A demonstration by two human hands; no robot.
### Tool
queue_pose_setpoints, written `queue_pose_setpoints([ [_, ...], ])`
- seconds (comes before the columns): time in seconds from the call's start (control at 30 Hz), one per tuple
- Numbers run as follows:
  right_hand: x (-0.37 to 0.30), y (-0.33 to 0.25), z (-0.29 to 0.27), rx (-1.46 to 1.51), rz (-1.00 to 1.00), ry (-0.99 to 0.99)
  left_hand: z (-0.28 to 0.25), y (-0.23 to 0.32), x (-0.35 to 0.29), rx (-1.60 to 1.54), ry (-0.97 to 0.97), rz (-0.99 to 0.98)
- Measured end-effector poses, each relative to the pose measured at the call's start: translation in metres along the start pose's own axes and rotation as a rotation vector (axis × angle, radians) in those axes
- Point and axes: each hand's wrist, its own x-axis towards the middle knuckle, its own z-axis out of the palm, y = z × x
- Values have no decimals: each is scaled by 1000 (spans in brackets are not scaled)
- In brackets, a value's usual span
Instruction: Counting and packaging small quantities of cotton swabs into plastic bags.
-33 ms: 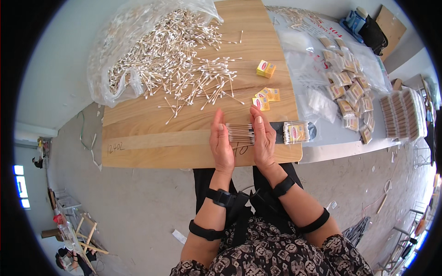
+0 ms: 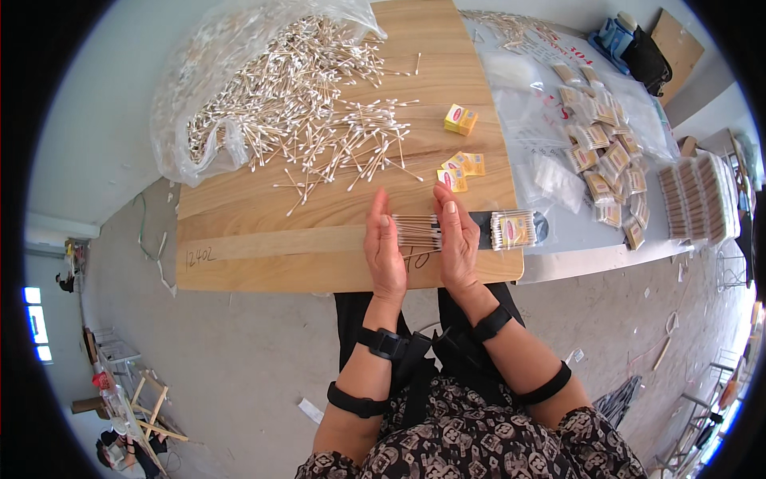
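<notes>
Between my two upright palms lies a row of cotton swabs [image 2: 416,231], their sticks running from one hand to the other. My left hand [image 2: 384,249] presses on their left ends with its fingers straight and together. At the right ends, my right hand [image 2: 458,246] does the same, its thumb along the swabs. The inner palms and the swab tips are hidden. One loose stick angles out below the row. Just right of my right hand, a flat pack of cotton swabs [image 2: 513,230] with a yellow card lies on a dark strip [image 2: 541,227].
Many loose swabs [image 2: 351,144] spill from a clear plastic bag [image 2: 171,152] at the far left. Yellow cards [image 2: 453,180] and a card stack [image 2: 460,120] lie beyond my right hand. Filled packs [image 2: 610,164] and stacked packs [image 2: 698,199] cover the grey table at right.
</notes>
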Motion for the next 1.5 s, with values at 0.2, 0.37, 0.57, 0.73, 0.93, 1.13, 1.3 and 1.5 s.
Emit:
queue_pose_setpoints([
  [0.2, 5, 3, -13, 251, 43, 13, 11, 32, -14, 1281, -416, 315],
  [0.37, 5, -4, -16, 299, 75, 50, 21, 39, -20, 1597, -577, 165],
  [0.57, -6, -3, -17, 242, 17, 73, 31, 35, -19, 1668, -555, 139],
  [0.73, -13, -4, -13, 158, -24, 96, 22, 32, -28, 1620, -541, 206],
  [0.93, -8, 2, -25, 241, 11, 119, 7, 52, -12, 1444, -694, 195],
  [1.13, -8, 2, -20, 247, 15, 93, 13, 36, -14, 1483, -584, 227],
  [1.3, 1, 0, -24, 191, -24, 46, 9, 19, -11, 1032, -369, 303],
  [1.5, 5, 5, -10, 201, -19, -9, 10, -1, -1, 75, -10, -23],
])
